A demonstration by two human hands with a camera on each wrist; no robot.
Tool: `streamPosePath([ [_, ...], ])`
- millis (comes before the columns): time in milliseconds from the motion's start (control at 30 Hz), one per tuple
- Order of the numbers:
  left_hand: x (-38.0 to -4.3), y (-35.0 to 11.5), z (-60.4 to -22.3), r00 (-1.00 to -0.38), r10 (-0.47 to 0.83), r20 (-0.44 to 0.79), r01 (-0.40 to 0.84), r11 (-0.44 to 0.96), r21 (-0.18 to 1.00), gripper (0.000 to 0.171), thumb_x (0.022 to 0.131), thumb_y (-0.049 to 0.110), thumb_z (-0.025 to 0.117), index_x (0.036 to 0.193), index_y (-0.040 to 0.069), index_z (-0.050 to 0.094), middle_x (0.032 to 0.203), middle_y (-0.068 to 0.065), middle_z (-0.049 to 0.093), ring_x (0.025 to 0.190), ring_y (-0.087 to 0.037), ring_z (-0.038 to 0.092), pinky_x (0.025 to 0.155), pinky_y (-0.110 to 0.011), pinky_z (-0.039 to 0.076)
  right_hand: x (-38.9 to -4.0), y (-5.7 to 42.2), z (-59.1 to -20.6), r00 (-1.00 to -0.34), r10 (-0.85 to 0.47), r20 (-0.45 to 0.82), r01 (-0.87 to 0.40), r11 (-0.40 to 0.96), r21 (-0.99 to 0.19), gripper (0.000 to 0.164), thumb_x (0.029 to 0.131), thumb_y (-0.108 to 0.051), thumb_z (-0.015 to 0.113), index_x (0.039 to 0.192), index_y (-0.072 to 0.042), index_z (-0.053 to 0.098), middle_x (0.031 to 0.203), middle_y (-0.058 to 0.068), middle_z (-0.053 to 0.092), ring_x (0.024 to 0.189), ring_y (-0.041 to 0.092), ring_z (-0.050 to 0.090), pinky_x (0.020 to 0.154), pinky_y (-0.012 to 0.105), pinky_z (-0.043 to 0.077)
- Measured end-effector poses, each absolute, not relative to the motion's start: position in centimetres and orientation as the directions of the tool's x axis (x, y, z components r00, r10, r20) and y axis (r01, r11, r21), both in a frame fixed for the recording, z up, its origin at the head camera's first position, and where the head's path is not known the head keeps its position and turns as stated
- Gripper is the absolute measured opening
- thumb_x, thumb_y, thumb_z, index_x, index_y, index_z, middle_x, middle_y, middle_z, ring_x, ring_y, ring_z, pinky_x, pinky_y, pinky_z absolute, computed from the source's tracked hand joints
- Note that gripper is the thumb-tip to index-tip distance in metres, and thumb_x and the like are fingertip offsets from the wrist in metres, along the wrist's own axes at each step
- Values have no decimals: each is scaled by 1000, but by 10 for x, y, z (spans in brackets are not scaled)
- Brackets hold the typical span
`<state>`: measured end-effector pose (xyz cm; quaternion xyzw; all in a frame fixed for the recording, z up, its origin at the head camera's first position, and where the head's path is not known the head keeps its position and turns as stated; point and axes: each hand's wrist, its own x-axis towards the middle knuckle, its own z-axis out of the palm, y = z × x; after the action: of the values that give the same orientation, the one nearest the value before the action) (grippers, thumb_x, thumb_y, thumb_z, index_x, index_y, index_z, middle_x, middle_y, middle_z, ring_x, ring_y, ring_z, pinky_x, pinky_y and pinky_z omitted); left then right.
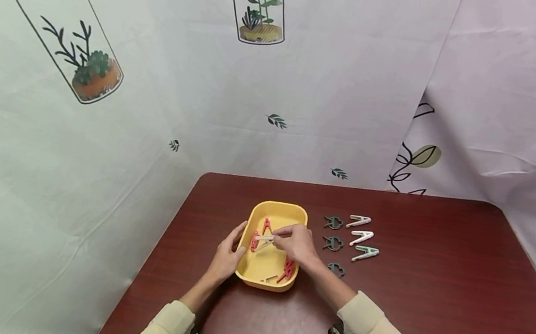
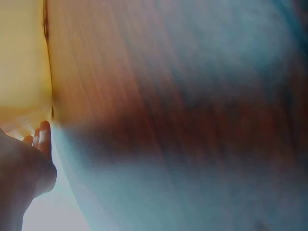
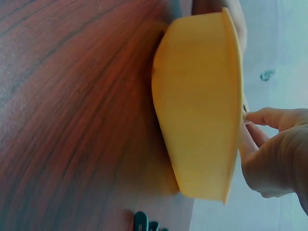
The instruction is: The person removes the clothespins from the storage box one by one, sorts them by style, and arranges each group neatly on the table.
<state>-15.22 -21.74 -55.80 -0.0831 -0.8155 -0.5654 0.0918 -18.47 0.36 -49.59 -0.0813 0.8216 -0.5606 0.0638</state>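
A yellow plastic tray (image 1: pixel 265 285) stands on the table, its outer wall (image 3: pixel 199 106) filling the middle of the right wrist view. My left hand (image 1: pixel 225 257) holds the tray's left side, thumb near the rim; its fingers (image 2: pixel 44 137) lie against the wall in the left wrist view. Over the tray, my right hand (image 1: pixel 296 244) pinches a white clothespin (image 1: pixel 265 238) between thumb and fingers. Inside lie red clothespins, one near the middle (image 1: pixel 266 225), another at the left (image 1: pixel 254 240) and some at the lower right (image 1: pixel 288 269). Small pale pieces (image 1: pixel 269 278) sit at the near end.
Right of the tray, dark green clips (image 1: pixel 333 243) form a column. Beside them lie two white clothespins (image 1: pixel 361 237) and a pale green clothespin (image 1: pixel 365 253). The dark red table (image 1: pixel 439 290) ends against a printed cloth (image 1: pixel 311 97) at the back.
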Motion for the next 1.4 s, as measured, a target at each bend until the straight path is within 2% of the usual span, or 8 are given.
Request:
streamPosePath([
  [133, -152, -218, -560, -971, 33, 235, 233, 327, 916, 69, 95, -16, 53, 160, 1, 44, 151, -28, 56, 129, -42, 60, 97, -37, 54, -189, 18, -491, -986, -168, -21, -25, 268, -963, 12, 93, -2, 78, 103, 3, 83, 93, 16, 80, 81, 25, 79, 74, 39, 63],
  [400, -152, -219, -559, -973, 30, 230, 227, 330, 916, 68, 95, -14, 55, 160, 4, 46, 150, -26, 57, 125, -40, 63, 93, -38, 55, -200, 59, -486, -994, -88, -62, 51, 116, -992, 19, 94, 0, 76, 110, 9, 80, 101, 23, 78, 92, 33, 79, 79, 37, 63],
  [533, -151, -218, -559, -970, 28, 241, 237, 327, 915, 67, 95, -15, 54, 159, 0, 45, 149, -29, 57, 124, -44, 63, 90, -41, 57, -201, 83, -487, -996, -55, -72, 68, 78, -995, 22, 95, 0, 75, 114, 11, 77, 105, 24, 78, 92, 32, 79, 77, 32, 62],
  [600, -151, -219, -560, -968, 28, 248, 243, 324, 914, 67, 94, -15, 54, 159, -2, 44, 148, -31, 57, 123, -45, 63, 89, -41, 58, -201, 95, -488, -996, -46, -75, 73, 45, -996, 24, 97, 0, 73, 116, 13, 76, 106, 25, 77, 90, 28, 79, 81, 36, 62],
  [700, -151, -220, -560, -969, 27, 244, 240, 327, 914, 67, 94, -15, 55, 159, -1, 45, 147, -31, 58, 121, -44, 64, 87, -39, 58, -198, 114, -489, -996, -37, -82, 82, 14, -997, 27, 99, -1, 71, 120, 15, 73, 103, 22, 78, 89, 24, 79, 84, 39, 62],
  [900, -151, -221, -560, -971, 32, 236, 233, 340, 911, 67, 95, -14, 56, 159, 3, 47, 148, -27, 58, 123, -41, 64, 89, -37, 57, -191, 151, -491, -994, -9, -112, 112, -61, -992, 37, 100, -3, 71, 129, 19, 66, 91, 6, 78, 80, 14, 78, 71, 25, 60],
  [1033, -150, -221, -560, -977, 27, 209, 206, 340, 918, 68, 96, -14, 54, 160, 6, 46, 151, -26, 57, 125, -40, 63, 91, -39, 56, -185, 174, -492, -994, -10, -113, 112, -185, -976, 42, 100, 3, 68, 133, 26, 56, 90, 1, 76, 77, 12, 77, 79, 29, 61],
  [1400, -150, -219, -558, -980, 23, 199, 195, 328, 924, 69, 95, -14, 55, 160, 6, 46, 152, -25, 55, 126, -40, 62, 91, -38, 56, -161, 224, -509, -982, 6, -187, 183, -174, -968, 28, 101, 2, 66, 121, 21, 63, 89, 4, 77, 78, 13, 77, 81, 34, 62],
])
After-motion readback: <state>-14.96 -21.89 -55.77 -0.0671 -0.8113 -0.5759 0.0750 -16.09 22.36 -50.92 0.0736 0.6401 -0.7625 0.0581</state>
